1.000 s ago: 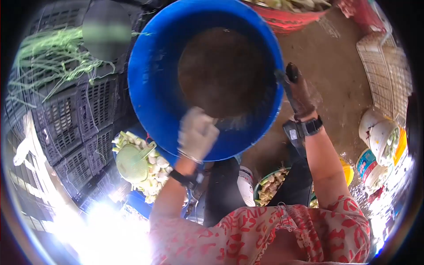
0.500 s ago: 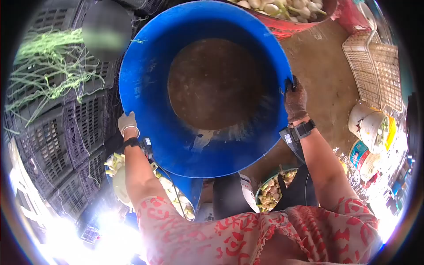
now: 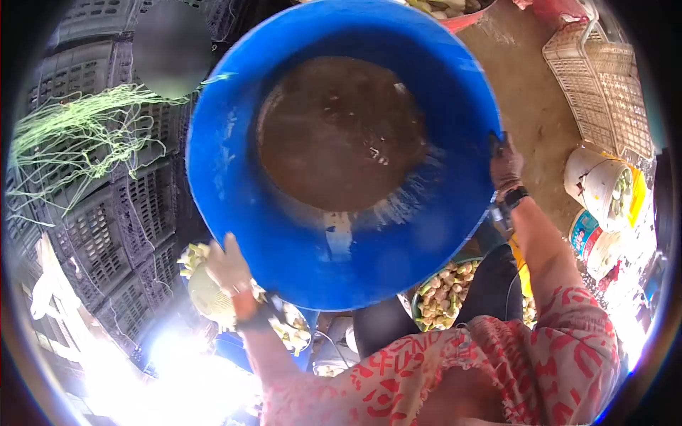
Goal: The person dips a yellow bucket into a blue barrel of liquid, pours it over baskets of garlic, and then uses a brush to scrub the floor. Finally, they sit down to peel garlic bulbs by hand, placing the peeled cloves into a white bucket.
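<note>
Blue tub: the big round one (image 3: 227, 184), right in front of me, above my knees, its mouth facing me.
In the tub: murky brown water (image 3: 334, 135) with a few bright glints; pale streaks mark the wall nearest me.
My right hand: in a dark glove (image 3: 506, 170), closed on the tub's right rim.
My left hand: in a pale glove (image 3: 229, 268), open, fingers apart, at the tub's lower left edge; I cannot tell if it touches.
Green colander: beside and partly behind my left hand (image 3: 207, 292), near pale cut vegetables (image 3: 293, 332) in a blue container (image 3: 311, 321).
Green-rimmed basin: below the tub, by my leg (image 3: 415, 307), full of small pale bulbs (image 3: 446, 291).
Red container: at the top (image 3: 469, 20), pale vegetables inside.
White bucket: off to my right, tipped (image 3: 588, 177), green and white pieces in its mouth.
Labelled bucket: just below that one (image 3: 585, 236); contents unclear.
Floor: brown and wet-looking (image 3: 529, 92), a cream plastic basket (image 3: 579, 82) on it.
Left side: dark slatted crates (image 3: 92, 231), with green netting (image 3: 85, 138) draped over them.
Light: white glare at lower left and lower right.
</note>
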`<state>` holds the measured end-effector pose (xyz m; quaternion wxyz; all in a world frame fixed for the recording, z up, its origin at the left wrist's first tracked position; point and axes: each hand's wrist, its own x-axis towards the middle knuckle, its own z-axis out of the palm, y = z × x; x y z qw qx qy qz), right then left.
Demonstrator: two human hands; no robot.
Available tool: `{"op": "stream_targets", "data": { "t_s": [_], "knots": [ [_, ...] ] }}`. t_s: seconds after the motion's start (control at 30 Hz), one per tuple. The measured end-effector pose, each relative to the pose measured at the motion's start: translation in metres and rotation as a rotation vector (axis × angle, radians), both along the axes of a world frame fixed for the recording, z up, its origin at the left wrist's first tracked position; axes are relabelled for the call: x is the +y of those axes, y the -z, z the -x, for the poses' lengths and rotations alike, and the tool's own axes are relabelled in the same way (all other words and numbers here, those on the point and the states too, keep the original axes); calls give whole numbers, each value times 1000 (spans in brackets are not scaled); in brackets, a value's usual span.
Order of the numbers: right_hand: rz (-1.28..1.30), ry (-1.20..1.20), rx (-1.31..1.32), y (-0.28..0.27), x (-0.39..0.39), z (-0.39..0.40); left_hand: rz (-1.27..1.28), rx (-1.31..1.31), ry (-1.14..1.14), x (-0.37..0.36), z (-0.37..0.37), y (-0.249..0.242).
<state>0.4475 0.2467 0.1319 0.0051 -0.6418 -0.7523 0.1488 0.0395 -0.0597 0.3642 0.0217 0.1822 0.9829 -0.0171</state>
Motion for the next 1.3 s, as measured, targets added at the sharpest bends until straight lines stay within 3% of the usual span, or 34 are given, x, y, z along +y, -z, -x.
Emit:
{"op": "stream_targets", "data": {
  "t_s": [0.03,0.1,0.13,0.17,0.3,0.43,0.53,0.6,0.93,0.97,1.07,1.13,1.2,1.27,1.3],
  "knots": [
    [46,61,31,16,12,-22,-171,-58,5,10,-32,-20],
    [108,107,69,40,21,-49,-55,-9,47,12,-75,-40],
    [82,132,62,42,22,-54,-126,35,169,11,-86,-38],
    [52,160,50,45,21,-59,-153,-43,78,15,-86,-38],
    [76,122,347,46,-5,-47,-59,-63,-68,0,-24,1],
    [16,106,253,12,-9,4,-79,-30,23,-21,26,24],
    [150,150,234,13,-11,11,-75,-20,54,-25,38,35],
    [183,126,594,25,-11,10,-39,-4,45,-21,28,37],
    [179,-6,312,16,23,-6,-42,66,-18,-54,-59,17],
    [200,9,277,14,26,-9,-174,19,-2,-43,-74,7],
    [137,2,304,29,32,-17,-113,108,44,-22,-90,-5],
    [128,-18,302,38,37,-18,-148,125,66,-28,-75,-2],
    [100,-32,302,41,32,-10,-129,-44,-46,-24,-53,-12],
    [20,-4,380,42,22,0,-224,-9,69,-38,-18,8],
    [24,-8,357,36,12,-1,-218,-121,-34,-43,-4,16]
  ]
}}
